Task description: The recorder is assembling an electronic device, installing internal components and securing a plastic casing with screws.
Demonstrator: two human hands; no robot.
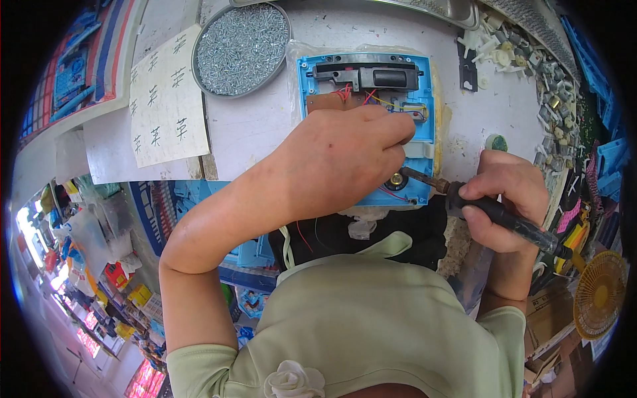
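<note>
A blue plastic casing (pixel 430 142) lies open on the bench in front of me, with a black module (pixel 381 78), thin red and yellow wires (pixel 391 103) and a small round speaker (pixel 396 180) inside. My left hand (pixel 348 149) reaches across the casing with its fingers curled down. Whatever those fingertips pinch is hidden beneath the hand. In my right hand (pixel 507 199) is a soldering iron (pixel 534 236), held by its black handle. Its metal tip points left, close by the speaker and my left fingers; whether it touches anything I cannot tell.
A round tray of small screws (pixel 242 50) stands at the back left, beside a handwritten sheet (pixel 169 99). Metal and white plastic parts (pixel 557 106) are heaped along the right edge. A small round greenish piece (pixel 495 142) sits behind my right hand. A yellow fan (pixel 600 295) is at the lower right.
</note>
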